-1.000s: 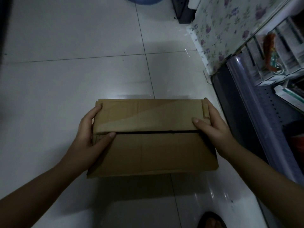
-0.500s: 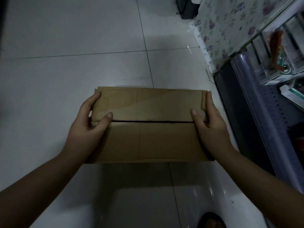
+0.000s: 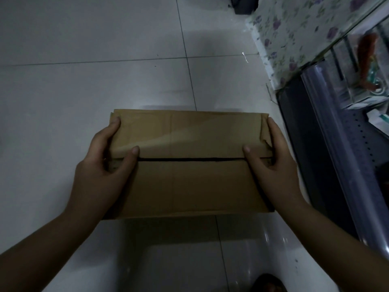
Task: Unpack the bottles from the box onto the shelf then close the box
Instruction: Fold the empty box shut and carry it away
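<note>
Cardboard box [image 3: 189,165] on the tiled floor [image 3: 84,81] beside the shelf [image 3: 336,144], flaps folded shut, left hand [image 3: 101,171] and right hand [image 3: 271,167] gripping its ends, fingers clamped on; closing apparently near complete; bottles unseen.

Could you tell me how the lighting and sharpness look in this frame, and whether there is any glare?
Head view: dim overall, with the cardboard box and both hands, left hand and right hand, underexposed but fairly sharp; soft glare patches on the glossy floor tiles near the bottom right; a dark shadow below the box; the shelf at the right edge looks bent by the wide-angle lens.
</note>
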